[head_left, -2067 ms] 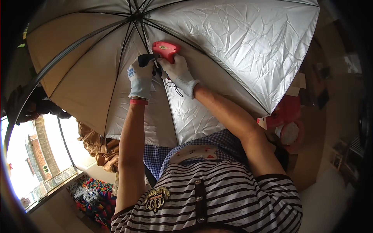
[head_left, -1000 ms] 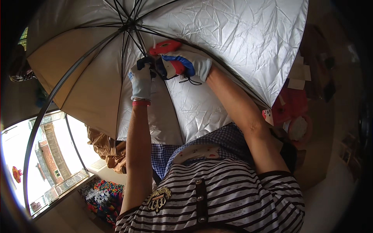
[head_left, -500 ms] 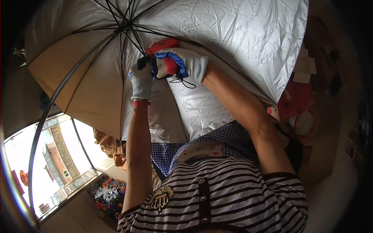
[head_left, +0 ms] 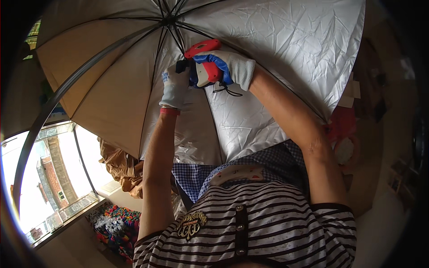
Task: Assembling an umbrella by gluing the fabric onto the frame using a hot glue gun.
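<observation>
Far to the left of my left hand I see a bright window [head_left: 42,178] with brick buildings outside, and below it, low and left of my left elbow, a heap of many-coloured crochet [head_left: 117,221]. Closer in, just left of my left forearm, brown paper [head_left: 120,165] lies crumpled.

Above everything spreads an open umbrella [head_left: 286,49], seen from underneath: tan panels left of my hands, crinkled silver panels to the right, with dark ribs [head_left: 111,42] running out from a hub up above my hands.

My left hand [head_left: 175,87] is raised, in a white glove with a red band at the wrist. Its fingers are curled up against the umbrella fabric right beside a rib and touch a small black part [head_left: 182,66] at the nose of the tool; I cannot tell exactly what they pinch there.

Touching it on the right is my right hand [head_left: 225,67], in a white glove with blue fingers. It is wrapped tight round a red and white tagging gun [head_left: 204,60], fingers closed over the grip. The gun sits in that hand, its red top against the silver fabric, its nose pointing left toward my left hand. A thin black cord [head_left: 228,89] dangles just under the right hand.

Below both arms I see a striped shirt [head_left: 250,223] and a blue checked cloth [head_left: 196,174] in the lap. Right of my right forearm, under the umbrella's edge, something red [head_left: 342,127] sits in shadow; I cannot tell what it is
</observation>
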{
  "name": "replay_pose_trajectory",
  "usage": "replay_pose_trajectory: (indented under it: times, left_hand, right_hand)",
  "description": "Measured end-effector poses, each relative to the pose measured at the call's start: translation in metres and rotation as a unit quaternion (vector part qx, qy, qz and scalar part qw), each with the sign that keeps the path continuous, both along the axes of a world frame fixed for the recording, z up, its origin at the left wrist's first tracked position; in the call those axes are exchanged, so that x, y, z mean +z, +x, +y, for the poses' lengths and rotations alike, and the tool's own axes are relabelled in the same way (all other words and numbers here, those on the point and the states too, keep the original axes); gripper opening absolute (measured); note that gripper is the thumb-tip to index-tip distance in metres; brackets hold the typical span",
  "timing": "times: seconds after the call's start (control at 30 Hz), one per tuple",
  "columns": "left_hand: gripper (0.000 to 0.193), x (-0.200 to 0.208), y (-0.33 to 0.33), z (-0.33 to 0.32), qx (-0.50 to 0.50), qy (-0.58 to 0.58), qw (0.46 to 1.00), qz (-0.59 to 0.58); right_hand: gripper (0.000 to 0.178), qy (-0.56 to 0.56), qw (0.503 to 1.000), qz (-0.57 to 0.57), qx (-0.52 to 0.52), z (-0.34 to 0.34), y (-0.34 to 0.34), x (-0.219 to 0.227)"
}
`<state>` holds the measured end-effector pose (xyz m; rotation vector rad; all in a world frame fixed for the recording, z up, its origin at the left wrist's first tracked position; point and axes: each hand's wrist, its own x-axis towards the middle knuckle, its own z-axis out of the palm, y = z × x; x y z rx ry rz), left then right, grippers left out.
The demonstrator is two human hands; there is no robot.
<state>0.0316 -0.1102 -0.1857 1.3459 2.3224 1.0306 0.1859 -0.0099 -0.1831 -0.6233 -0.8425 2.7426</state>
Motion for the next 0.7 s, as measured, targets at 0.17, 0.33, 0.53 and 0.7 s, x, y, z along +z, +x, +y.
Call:
replay_pose_trajectory:
  times: [0.17,0.33,0.53,0.7]
  left_hand:
    - [0.022,-0.003,-0.006,0.0,0.013,-0.02,1.0,0.015]
    - [0.026,-0.017,-0.013,0.007,0.048,-0.051,0.997,0.028]
    - [0.031,-0.005,-0.011,-0.003,0.06,-0.074,0.995,0.03]
    - [0.03,-0.008,0.002,-0.012,0.065,-0.084,0.988,0.109]
  right_hand:
    - [0.031,0.022,0.999,-0.028,-0.005,-0.006,0.001,0.007]
    - [0.031,0.143,0.981,-0.124,-0.031,-0.006,-0.002,0.023]
    - [0.032,0.103,0.992,-0.077,-0.004,-0.007,0.035,-0.006]
    - [0.031,0.085,0.994,-0.067,0.005,-0.043,0.076,-0.06]
